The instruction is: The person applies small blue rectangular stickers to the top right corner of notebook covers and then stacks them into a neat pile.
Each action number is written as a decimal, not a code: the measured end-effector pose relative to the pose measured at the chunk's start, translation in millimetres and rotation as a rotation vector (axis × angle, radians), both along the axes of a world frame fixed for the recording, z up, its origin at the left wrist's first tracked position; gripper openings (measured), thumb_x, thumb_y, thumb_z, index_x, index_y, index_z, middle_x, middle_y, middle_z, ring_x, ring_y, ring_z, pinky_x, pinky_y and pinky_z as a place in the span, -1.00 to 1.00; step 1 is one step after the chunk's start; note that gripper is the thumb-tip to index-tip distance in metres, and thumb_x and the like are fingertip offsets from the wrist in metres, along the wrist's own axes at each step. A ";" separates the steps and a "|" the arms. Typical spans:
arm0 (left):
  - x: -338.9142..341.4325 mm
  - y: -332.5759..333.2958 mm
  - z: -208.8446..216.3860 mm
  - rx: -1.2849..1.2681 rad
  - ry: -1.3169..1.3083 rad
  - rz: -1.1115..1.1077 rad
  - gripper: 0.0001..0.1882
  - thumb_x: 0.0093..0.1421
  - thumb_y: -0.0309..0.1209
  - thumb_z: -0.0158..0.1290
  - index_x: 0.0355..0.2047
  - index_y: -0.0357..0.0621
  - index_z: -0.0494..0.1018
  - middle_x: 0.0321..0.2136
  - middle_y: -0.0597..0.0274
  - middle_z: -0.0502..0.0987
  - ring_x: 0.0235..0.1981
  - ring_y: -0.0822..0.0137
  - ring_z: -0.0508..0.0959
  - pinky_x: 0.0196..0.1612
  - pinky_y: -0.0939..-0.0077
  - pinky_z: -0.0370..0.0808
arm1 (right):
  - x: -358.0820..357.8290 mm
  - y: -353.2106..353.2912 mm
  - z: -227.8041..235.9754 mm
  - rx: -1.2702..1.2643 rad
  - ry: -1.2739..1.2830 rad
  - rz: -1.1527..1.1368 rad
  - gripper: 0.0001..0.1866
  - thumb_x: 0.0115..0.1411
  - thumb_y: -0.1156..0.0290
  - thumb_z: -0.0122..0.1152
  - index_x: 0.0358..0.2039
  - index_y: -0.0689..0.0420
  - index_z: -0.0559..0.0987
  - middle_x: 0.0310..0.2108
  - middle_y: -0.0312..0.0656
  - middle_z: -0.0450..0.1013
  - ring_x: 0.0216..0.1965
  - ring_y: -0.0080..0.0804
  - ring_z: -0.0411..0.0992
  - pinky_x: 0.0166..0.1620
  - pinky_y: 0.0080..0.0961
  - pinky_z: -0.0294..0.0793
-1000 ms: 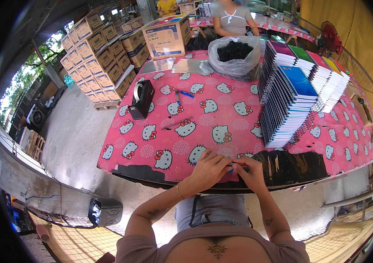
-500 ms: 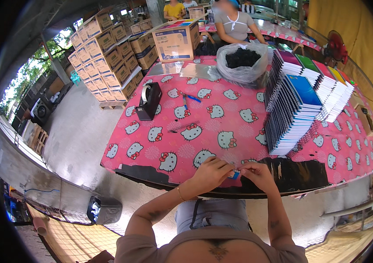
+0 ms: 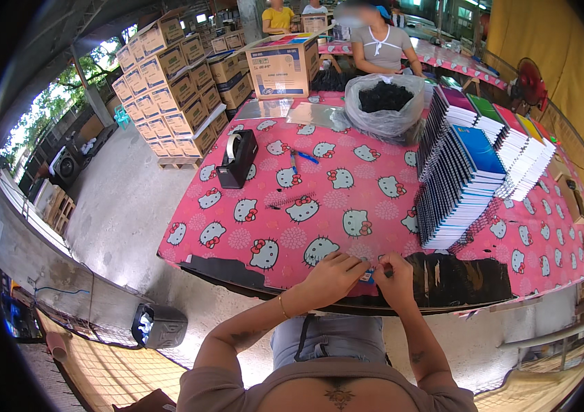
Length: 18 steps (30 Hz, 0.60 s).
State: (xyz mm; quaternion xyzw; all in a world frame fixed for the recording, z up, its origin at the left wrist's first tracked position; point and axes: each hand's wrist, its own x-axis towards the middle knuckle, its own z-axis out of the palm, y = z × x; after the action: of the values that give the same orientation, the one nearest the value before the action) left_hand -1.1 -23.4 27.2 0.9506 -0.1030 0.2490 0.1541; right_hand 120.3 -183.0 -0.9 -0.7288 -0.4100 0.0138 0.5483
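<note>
Close to my body, both hands meet over the table's near edge. A small blue and white item (image 3: 367, 278), mostly covered by fingers, shows between them; its kind is too small to tell. My left hand (image 3: 335, 277) is closed on it from the left, palm down. On the other side, my right hand (image 3: 395, 283) has its fingers pinched together right beside the item; what they grip is hidden. Beyond my right hand stands a tall stack of spiral notebooks (image 3: 458, 185) with blue covers. A loose spiral coil (image 3: 292, 199) lies on the pink cat-print tablecloth (image 3: 333, 223).
A black tape dispenser (image 3: 237, 159) and blue pens (image 3: 304, 156) lie left of centre. Farther back are a plastic bag of black coils (image 3: 384, 106) and a carton (image 3: 281, 69). More notebook stacks (image 3: 511, 130) stand right. A co-worker (image 3: 382, 44) is across the table.
My right hand has turned upward and shifted slightly left, its fingers now bent closer over the item. My left hand stays nearly in place. The whole view has shifted a little.
</note>
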 end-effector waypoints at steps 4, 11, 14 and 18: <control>0.5 4.5 5.0 -0.026 0.028 0.021 -0.65 0.08 -0.50 0.14 -0.07 -0.08 0.48 -0.28 0.22 0.54 -0.24 0.16 0.55 -0.13 0.27 0.46 | 2.1 -6.3 2.1 0.022 0.115 0.055 -0.87 0.09 0.62 0.27 -0.31 0.29 0.55 -0.43 -0.05 0.52 -0.40 -0.30 0.55 -0.26 -0.47 0.53; 3.7 3.4 5.4 -0.043 -0.001 0.025 -0.63 0.08 -0.52 0.14 -0.06 -0.08 0.48 -0.28 0.22 0.54 -0.26 0.15 0.55 -0.11 0.29 0.45 | -16.1 -7.6 -9.2 0.061 -0.024 -0.015 -0.77 0.11 0.58 0.32 -0.18 0.28 0.60 -0.29 -0.02 0.58 -0.34 -0.17 0.58 -0.22 -0.48 0.55; 5.6 1.4 5.9 -0.056 0.023 0.013 -0.64 0.08 -0.53 0.13 -0.06 -0.09 0.48 -0.27 0.23 0.54 -0.25 0.16 0.55 -0.10 0.28 0.44 | -15.8 -7.2 -19.4 0.090 -0.092 -0.066 -0.78 0.11 0.59 0.32 -0.18 0.27 0.61 -0.29 -0.02 0.58 -0.35 -0.17 0.57 -0.24 -0.46 0.56; 7.7 3.3 7.7 -0.038 -0.010 0.011 -0.64 0.07 -0.52 0.14 -0.08 -0.08 0.48 -0.28 0.21 0.53 -0.25 0.14 0.54 -0.12 0.26 0.44 | -14.8 -10.3 -8.9 0.078 -0.141 -0.053 -0.72 0.09 0.54 0.36 -0.15 0.28 0.59 -0.22 0.03 0.56 -0.27 -0.12 0.56 -0.18 -0.39 0.55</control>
State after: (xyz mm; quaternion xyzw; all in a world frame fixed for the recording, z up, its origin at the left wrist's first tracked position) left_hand 6.7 -20.1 35.0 0.9467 -0.0937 0.2567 0.1704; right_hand 105.5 -193.3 -9.8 -0.7166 -0.4283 -0.0679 0.5464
